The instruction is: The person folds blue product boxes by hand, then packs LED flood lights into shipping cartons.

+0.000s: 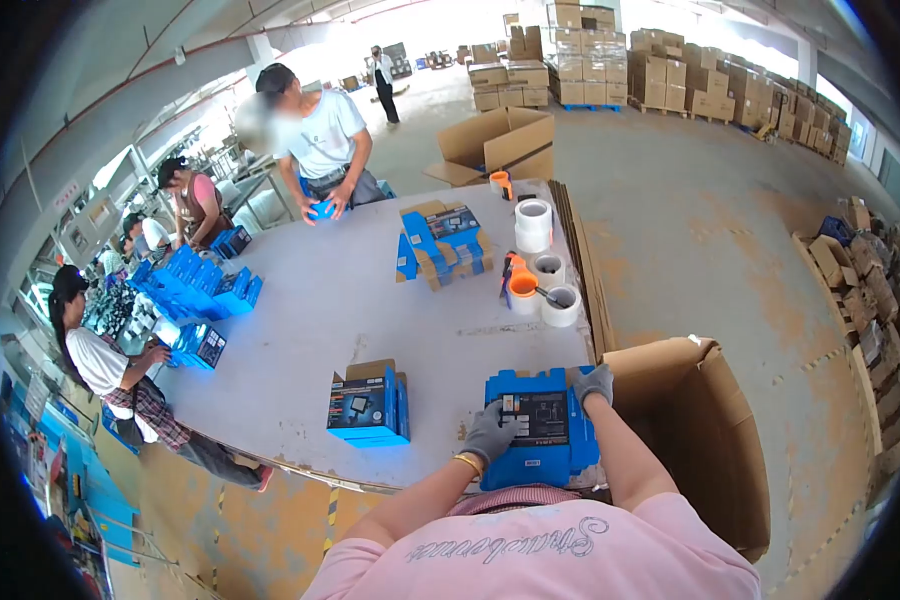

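A stack of blue product boxes (542, 430) lies at the near edge of the grey table (340, 300). My left hand (490, 432), in a grey glove, grips its left side. The gloved right hand (594, 385) holds the stack's top right corner. Just left of the stack stands another pair of blue boxes (369, 405) with brown flaps up. A large open cardboard carton (695, 420) sits right beside my right arm, off the table's edge.
A pile of blue boxes (440, 242) and rolls of tape (533, 225) with orange tape dispensers (519, 278) lie mid-table. Workers stand along the left and far sides with more blue boxes (198, 280). Flat cardboard sheets (580, 260) line the right edge. Stacked cartons (660, 75) fill the back.
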`<move>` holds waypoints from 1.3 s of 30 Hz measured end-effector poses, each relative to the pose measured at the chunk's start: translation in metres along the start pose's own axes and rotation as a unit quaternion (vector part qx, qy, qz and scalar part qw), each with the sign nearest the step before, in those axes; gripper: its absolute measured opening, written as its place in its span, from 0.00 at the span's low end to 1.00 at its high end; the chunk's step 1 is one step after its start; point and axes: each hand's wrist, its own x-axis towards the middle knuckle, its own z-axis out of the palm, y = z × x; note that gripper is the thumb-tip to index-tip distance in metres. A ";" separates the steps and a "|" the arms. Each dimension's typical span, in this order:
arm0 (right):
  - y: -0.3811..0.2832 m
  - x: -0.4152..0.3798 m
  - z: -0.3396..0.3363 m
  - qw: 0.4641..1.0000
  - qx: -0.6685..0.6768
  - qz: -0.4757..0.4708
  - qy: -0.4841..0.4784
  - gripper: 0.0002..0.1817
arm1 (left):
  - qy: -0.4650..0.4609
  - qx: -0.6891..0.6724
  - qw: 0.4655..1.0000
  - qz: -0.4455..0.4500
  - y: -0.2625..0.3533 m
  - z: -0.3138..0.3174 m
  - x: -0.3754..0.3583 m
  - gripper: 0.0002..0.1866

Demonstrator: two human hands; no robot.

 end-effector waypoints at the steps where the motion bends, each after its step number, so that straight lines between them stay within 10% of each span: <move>1: -0.008 -0.011 -0.012 1.000 0.008 -0.001 -0.009 0.35 | -0.003 -0.003 1.000 -0.029 0.007 -0.005 -0.001 0.21; 4: -0.016 -0.024 -0.018 0.999 0.023 -0.031 0.015 0.32 | -0.096 -0.271 0.948 -0.133 0.011 -0.015 -0.002 0.21; 10: -0.016 -0.040 -0.029 0.990 0.067 -0.087 0.086 0.30 | 0.056 -0.125 0.989 -0.054 0.010 -0.011 -0.009 0.21; 13: -0.024 -0.058 -0.046 0.982 0.137 -0.115 0.058 0.31 | -0.118 -0.459 0.873 -0.117 0.065 -0.033 -0.032 0.20; 16: -0.023 -0.068 -0.057 0.972 0.191 -0.135 -0.001 0.33 | -0.214 -0.480 0.831 -0.184 0.089 -0.041 -0.054 0.19; 19: -0.009 -0.061 -0.079 0.964 0.221 -0.116 -0.089 0.33 | -0.187 -0.358 0.913 -0.057 0.096 -0.036 -0.065 0.18; 27: -0.016 -0.103 -0.152 0.932 0.299 -0.157 -0.129 0.30 | -0.194 -0.323 0.926 0.013 0.137 -0.052 -0.069 0.14; 33: -0.020 -0.142 -0.181 0.778 0.452 -0.216 -0.379 0.41 | -0.311 -0.239 0.917 0.076 0.123 -0.094 -0.052 0.23; 39: -0.024 -0.135 -0.148 0.724 0.486 -0.288 -0.396 0.44 | -0.159 -0.356 0.914 0.110 0.133 -0.094 -0.052 0.36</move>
